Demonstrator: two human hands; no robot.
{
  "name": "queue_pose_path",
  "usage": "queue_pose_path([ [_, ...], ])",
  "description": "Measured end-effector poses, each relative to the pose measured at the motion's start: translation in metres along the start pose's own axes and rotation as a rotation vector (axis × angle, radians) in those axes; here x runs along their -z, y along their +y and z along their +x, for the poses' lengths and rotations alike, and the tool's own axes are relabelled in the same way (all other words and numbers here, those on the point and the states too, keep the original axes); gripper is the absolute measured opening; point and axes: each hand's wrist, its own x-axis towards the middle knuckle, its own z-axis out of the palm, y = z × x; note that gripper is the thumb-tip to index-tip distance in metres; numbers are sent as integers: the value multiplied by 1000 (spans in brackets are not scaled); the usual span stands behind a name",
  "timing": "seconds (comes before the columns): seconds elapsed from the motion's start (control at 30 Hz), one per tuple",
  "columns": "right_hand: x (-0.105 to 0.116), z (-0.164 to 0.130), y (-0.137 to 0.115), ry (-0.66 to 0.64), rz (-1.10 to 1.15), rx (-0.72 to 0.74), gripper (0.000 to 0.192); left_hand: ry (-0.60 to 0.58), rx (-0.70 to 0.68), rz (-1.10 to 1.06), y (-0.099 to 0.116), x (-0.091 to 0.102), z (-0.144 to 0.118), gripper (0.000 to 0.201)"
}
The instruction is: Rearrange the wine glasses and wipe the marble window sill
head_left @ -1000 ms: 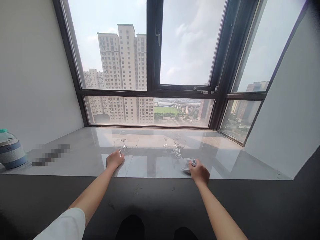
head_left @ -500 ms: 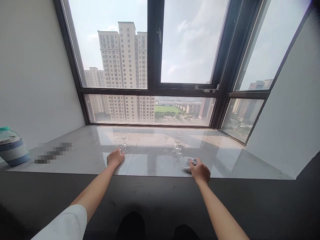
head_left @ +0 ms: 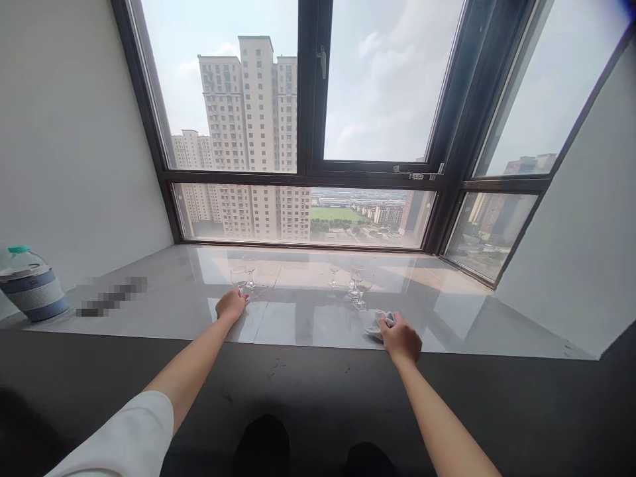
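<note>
My left hand (head_left: pixel 231 306) is closed round the stem of a clear wine glass (head_left: pixel 238 276) near the left part of the sill; its bowl shows above my fingers. Just behind it stands another stemmed glass (head_left: pixel 250 277). My right hand (head_left: pixel 402 339) grips a crumpled whitish cloth (head_left: pixel 375 328), which lies partly on the sill close to the front edge. Beyond the cloth, several clear stemmed glasses stand together, among them a front glass (head_left: pixel 360 298) and a smaller one (head_left: pixel 333 275) a little to the left.
The glossy tiled sill (head_left: pixel 308 324) runs beneath a dark-framed window (head_left: pixel 308 177). A blue and white container (head_left: pixel 37 295) with a bottle with a green cap (head_left: pixel 18 250) stands at the far left, beside a blurred patch. White walls (head_left: pixel 69 146) close in both sides.
The view has shifted slightly. Both hands stay in nearly the same places, the left still on the wine glass and the right still on the cloth.
</note>
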Motion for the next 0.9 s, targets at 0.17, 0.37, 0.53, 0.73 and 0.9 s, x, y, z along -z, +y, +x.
queue_pose_path([
  [0.17,4,-1,-3,-18,-17,-20,40,-7,20,-47,9,-3,17,30],
  [0.37,13,-2,-7,-26,-6,-38,40,52,22,-6,15,-5,18,40],
  [0.53,15,-2,-7,-46,35,-26,40,217,61,-34,14,5,-1,50],
  [0.73,14,-3,-6,-27,91,-3,37,281,-114,-42,31,19,-28,25],
  [0.9,17,-2,-8,-31,103,-7,33,120,-430,-173,104,1,-55,20],
])
